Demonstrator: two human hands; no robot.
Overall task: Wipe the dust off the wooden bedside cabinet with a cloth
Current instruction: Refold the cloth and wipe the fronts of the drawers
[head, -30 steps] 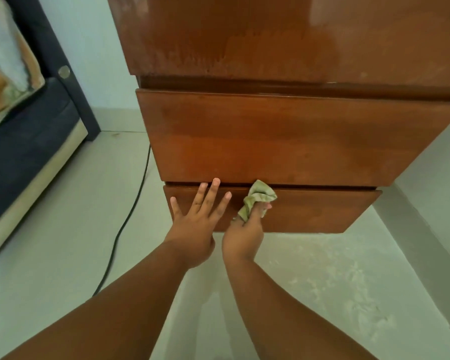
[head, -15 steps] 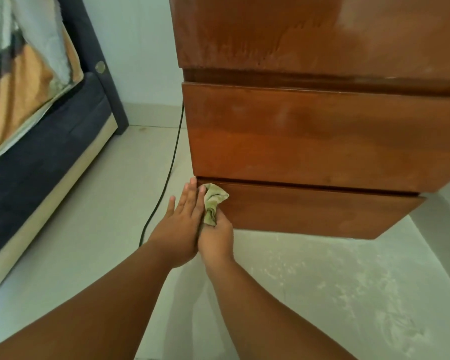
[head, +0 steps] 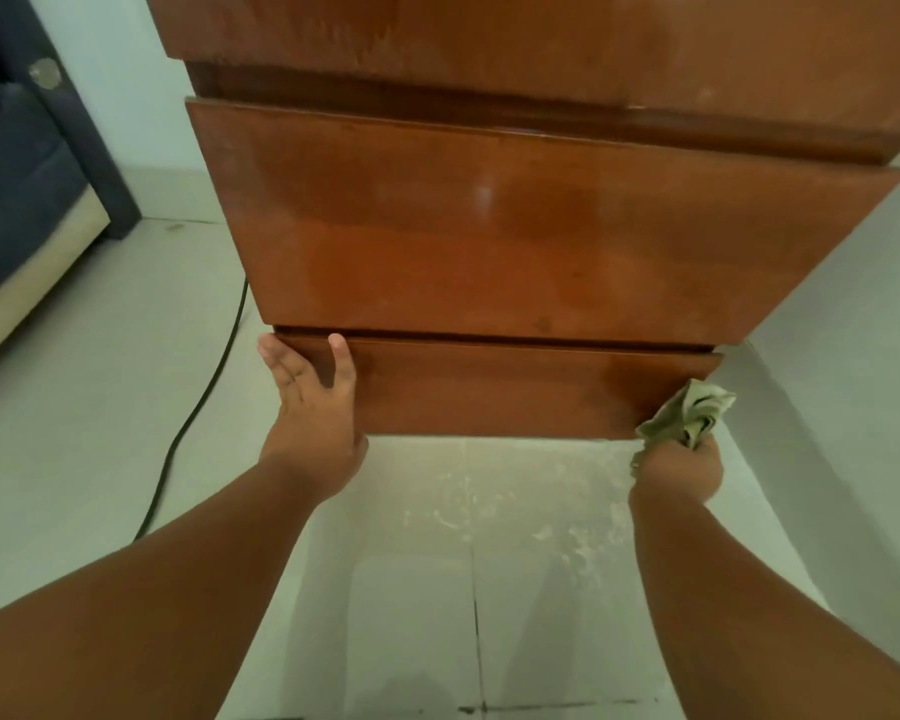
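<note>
The wooden bedside cabinet (head: 515,241) fills the upper view, glossy brown with stacked drawer fronts. My left hand (head: 315,402) lies flat with straight fingers against the left end of the lowest drawer front (head: 515,389), thumb on the face. My right hand (head: 679,467) grips a crumpled pale green cloth (head: 689,415) and holds it against the bottom right corner of that same drawer front. My right fingers are hidden under the cloth.
Pale tiled floor (head: 489,537) below the cabinet carries whitish dust marks. A black cable (head: 198,407) runs along the floor left of the cabinet. A dark bed frame (head: 27,200) stands at the far left, and a light wall is on the right.
My right hand has carried the cloth from the left end of the lowest drawer front to its right corner. My left hand stays at the left end.
</note>
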